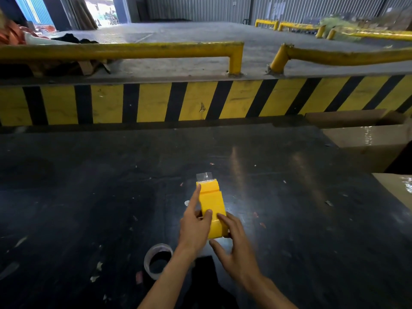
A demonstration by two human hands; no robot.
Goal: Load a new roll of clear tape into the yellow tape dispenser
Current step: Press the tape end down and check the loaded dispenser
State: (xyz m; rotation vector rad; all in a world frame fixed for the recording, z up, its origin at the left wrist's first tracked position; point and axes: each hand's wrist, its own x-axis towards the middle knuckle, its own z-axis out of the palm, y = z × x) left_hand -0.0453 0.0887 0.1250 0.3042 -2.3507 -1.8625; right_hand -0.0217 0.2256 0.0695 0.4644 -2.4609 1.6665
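The yellow tape dispenser [211, 204] lies on the dark table [89, 197], its toothed cutter end pointing away from me. A short flap of clear tape [204, 176] sticks out past the cutter. My left hand [195, 226] grips the dispenser's left side, thumb on top and index finger stretched along its edge. My right hand [234, 244] holds its near right end, fingers wrapped around it. A clear tape roll [157, 260] lies flat on the table near my left forearm, partly hidden by it.
Cardboard boxes [367, 141] stand at the table's right edge. Behind the table runs a yellow-and-black striped dock wall [200, 101] with yellow railings [133, 50] above. Small scraps of tape and paper dot the tabletop.
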